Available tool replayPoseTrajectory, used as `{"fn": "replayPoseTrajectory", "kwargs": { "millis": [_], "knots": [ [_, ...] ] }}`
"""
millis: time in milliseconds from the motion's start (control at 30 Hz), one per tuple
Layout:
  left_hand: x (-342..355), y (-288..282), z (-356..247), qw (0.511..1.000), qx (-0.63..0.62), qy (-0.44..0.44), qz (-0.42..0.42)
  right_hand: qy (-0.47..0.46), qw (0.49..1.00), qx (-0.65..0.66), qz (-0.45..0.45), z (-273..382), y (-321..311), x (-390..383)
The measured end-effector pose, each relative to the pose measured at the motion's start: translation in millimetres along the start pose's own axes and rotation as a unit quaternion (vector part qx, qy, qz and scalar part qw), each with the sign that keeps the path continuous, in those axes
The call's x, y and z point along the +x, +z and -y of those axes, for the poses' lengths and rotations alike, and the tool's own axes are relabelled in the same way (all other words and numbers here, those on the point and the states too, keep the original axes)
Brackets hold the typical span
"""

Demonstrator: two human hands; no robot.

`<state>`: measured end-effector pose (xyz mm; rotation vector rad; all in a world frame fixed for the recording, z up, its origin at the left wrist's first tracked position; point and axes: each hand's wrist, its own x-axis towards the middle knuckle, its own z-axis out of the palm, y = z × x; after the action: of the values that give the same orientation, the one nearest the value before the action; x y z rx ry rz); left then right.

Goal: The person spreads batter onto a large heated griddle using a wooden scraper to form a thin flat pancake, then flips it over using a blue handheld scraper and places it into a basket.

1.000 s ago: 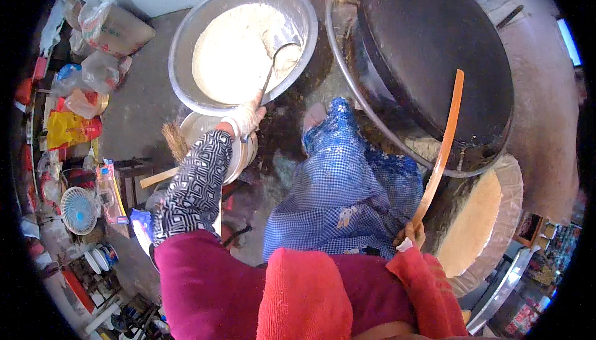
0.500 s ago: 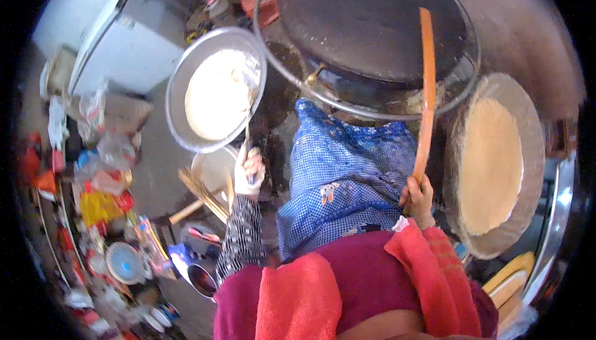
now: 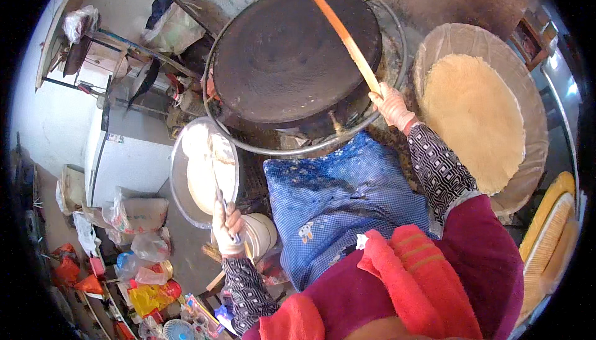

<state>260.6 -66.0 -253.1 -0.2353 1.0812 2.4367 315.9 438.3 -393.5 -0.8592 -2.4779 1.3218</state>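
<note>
My left hand (image 3: 228, 231) is closed around the handle of a ladle (image 3: 217, 188), whose far end reaches into a metal basin (image 3: 176, 175) of pale batter (image 3: 200, 181). How deep the ladle's head sits in the batter is hard to make out. In my right hand (image 3: 393, 106) is one end of a long flat wooden stick (image 3: 344, 34). The stick slants forward and left over a round dark griddle (image 3: 279, 60). Whether it touches the surface I cannot tell.
At right stands a wide plastic-lined basket (image 3: 528, 160) of tan, grainy meal (image 3: 475, 122). A metal ring (image 3: 208, 91) surrounds the griddle. A white bucket (image 3: 264, 234) stands below the batter basin. Blue checked cloth (image 3: 347, 185) covers my lap. Bags (image 3: 152, 247) lie at left.
My right hand has reached forward, carrying the stick from upright near my lap to slanting over the griddle. The view has turned. My left hand still grips the ladle in the basin.
</note>
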Motion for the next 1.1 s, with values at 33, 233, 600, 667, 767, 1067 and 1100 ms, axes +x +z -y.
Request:
{"fn": "replayPoseTrajectory", "kwargs": {
  "millis": [33,233,600,667,767,1067,1100],
  "knots": [
    [9.9,17.7,5.3,0.999,0.034,-0.008,0.025,0.006,1.000,0.013,-0.020,-4.6,-6.4,1.9],
    [80.2,155.1,78.7,0.897,0.432,0.061,0.066,0.049,0.993,0.088,-0.064,-22.1,-18.0,22.2],
    [221.8,203.2,153.5,0.377,0.883,0.241,0.144,0.048,0.969,0.203,-0.131,-3.3,5.1,3.7],
    [228.0,195.7,153.8,0.373,0.882,0.249,0.148,0.030,0.974,0.176,-0.143,-12.5,14.6,3.7],
    [216.4,179.5,150.5,0.391,0.861,0.299,0.124,-0.031,0.970,0.127,-0.206,-29.5,43.1,4.5],
    [162.9,141.3,128.4,0.607,0.624,0.486,0.080,-0.002,0.889,0.441,-0.119,22.1,36.0,-38.4],
    [150.3,122.3,112.3,0.592,0.618,0.515,0.050,-0.016,0.865,0.483,-0.131,26.8,33.2,-45.5]
  ]
}}
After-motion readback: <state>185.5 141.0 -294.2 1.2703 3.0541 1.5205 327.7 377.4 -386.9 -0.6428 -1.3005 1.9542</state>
